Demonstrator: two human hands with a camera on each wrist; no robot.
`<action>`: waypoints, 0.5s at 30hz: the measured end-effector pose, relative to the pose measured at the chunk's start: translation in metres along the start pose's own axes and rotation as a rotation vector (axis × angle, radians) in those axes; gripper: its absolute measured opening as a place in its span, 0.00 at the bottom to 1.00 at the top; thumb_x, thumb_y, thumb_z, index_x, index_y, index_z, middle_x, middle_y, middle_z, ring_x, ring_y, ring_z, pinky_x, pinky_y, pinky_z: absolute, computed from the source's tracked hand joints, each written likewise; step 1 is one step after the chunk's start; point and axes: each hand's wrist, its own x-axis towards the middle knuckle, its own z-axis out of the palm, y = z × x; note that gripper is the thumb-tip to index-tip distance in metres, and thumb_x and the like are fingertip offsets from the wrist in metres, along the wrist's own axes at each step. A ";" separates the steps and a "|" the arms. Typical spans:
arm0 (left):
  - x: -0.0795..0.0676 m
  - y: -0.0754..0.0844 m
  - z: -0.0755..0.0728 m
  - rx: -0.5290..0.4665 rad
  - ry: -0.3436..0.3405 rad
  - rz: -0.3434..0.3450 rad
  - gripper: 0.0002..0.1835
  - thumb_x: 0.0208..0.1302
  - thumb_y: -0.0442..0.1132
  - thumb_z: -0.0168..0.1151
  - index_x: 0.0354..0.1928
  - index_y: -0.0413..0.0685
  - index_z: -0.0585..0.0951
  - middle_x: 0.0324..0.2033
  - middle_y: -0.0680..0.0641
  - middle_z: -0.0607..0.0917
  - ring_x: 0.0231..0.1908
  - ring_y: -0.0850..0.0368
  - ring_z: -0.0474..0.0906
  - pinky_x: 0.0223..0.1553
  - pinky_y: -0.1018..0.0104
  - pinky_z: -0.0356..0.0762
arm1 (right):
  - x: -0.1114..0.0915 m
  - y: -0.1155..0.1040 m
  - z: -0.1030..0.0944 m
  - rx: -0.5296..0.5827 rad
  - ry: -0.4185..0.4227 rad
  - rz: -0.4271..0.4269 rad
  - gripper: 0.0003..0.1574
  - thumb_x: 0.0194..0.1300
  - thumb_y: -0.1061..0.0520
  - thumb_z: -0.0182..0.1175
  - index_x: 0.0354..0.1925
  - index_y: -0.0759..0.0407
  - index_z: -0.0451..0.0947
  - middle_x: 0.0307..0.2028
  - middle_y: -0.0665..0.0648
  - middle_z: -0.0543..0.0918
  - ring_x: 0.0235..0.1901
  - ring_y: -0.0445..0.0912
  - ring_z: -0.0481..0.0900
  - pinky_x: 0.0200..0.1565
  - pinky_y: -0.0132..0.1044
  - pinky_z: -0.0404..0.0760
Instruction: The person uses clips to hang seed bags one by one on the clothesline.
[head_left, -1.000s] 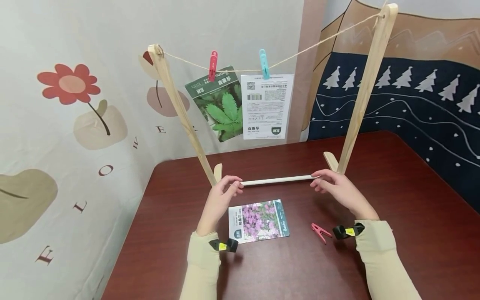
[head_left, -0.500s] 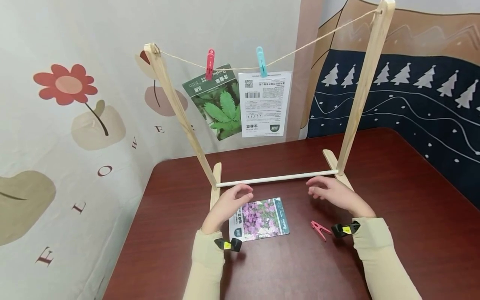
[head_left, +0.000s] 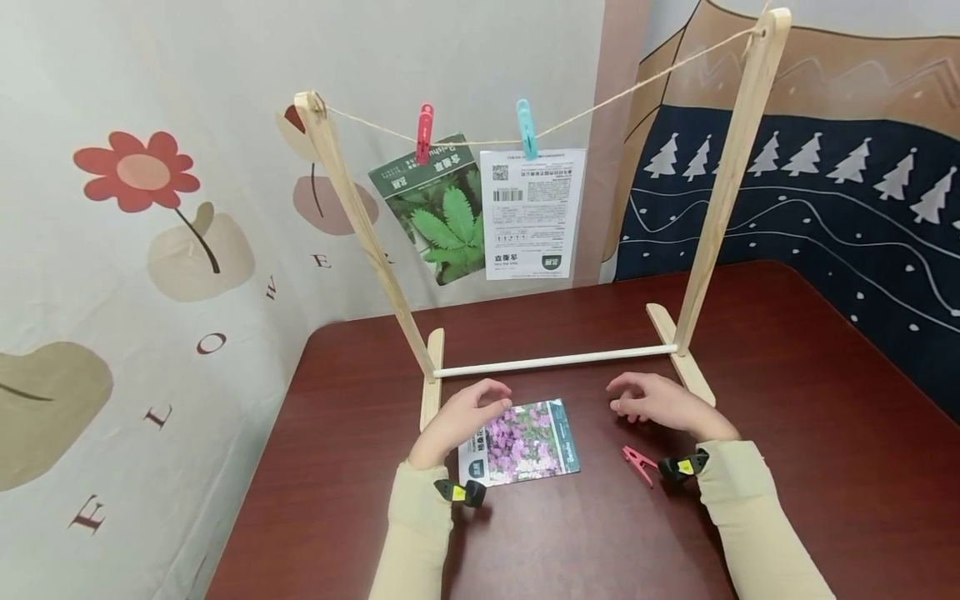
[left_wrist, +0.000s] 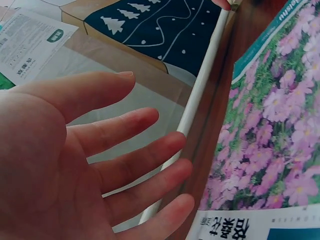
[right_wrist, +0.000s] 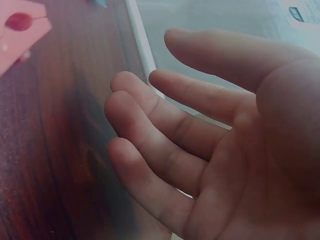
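Note:
My left hand [head_left: 465, 417] hovers over the left part of a seed packet [head_left: 525, 442] printed with pink flowers, its fingers loosely bent and holding nothing. The left wrist view shows the same palm, bare, beside the packet [left_wrist: 270, 115]. To the right, my right hand [head_left: 656, 402] is raised just behind a pink clothespin [head_left: 639, 463] that lies on the table. Nothing is between its relaxed fingers [right_wrist: 165, 150] in the right wrist view. Part of the clothespin [right_wrist: 20, 35] fills that view's upper left corner.
A wooden frame with a white crossbar [head_left: 555, 362] stands behind my hands. From its string [head_left: 637, 87], a red clothespin [head_left: 424, 133] holds a green-leaf packet [head_left: 442, 221] and a blue clothespin [head_left: 527, 129] holds a white packet [head_left: 532, 221]. The brown table [head_left: 570, 533] extends toward me.
Both hands have left the white crossbar and come back toward me. The left shifted right over the flower packet; the right came nearer the pink clothespin on the table.

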 end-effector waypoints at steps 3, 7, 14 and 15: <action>0.001 -0.002 0.002 0.012 -0.004 -0.001 0.19 0.60 0.55 0.54 0.49 0.57 0.75 0.44 0.56 0.78 0.47 0.58 0.74 0.46 0.58 0.69 | 0.002 0.002 0.004 -0.037 -0.013 0.006 0.23 0.57 0.50 0.60 0.47 0.61 0.72 0.24 0.52 0.78 0.23 0.46 0.74 0.26 0.38 0.73; 0.001 -0.004 0.003 0.029 -0.010 -0.008 0.18 0.60 0.54 0.54 0.49 0.57 0.75 0.45 0.55 0.78 0.47 0.58 0.74 0.46 0.58 0.69 | 0.003 0.003 0.007 -0.105 -0.020 0.031 0.23 0.54 0.49 0.62 0.46 0.58 0.73 0.21 0.50 0.76 0.22 0.43 0.72 0.25 0.36 0.69; 0.001 -0.004 0.004 0.050 0.000 0.007 0.17 0.60 0.52 0.54 0.48 0.55 0.75 0.44 0.53 0.79 0.45 0.57 0.75 0.44 0.58 0.70 | 0.000 -0.001 0.008 -0.170 -0.046 0.012 0.19 0.50 0.49 0.65 0.39 0.55 0.75 0.21 0.49 0.73 0.21 0.42 0.69 0.26 0.36 0.68; 0.002 -0.004 0.005 0.058 0.001 0.012 0.17 0.60 0.52 0.54 0.48 0.54 0.75 0.44 0.53 0.79 0.45 0.56 0.75 0.44 0.58 0.70 | -0.001 -0.001 0.008 -0.180 -0.056 0.004 0.19 0.50 0.49 0.65 0.38 0.55 0.75 0.21 0.49 0.73 0.21 0.42 0.69 0.26 0.36 0.68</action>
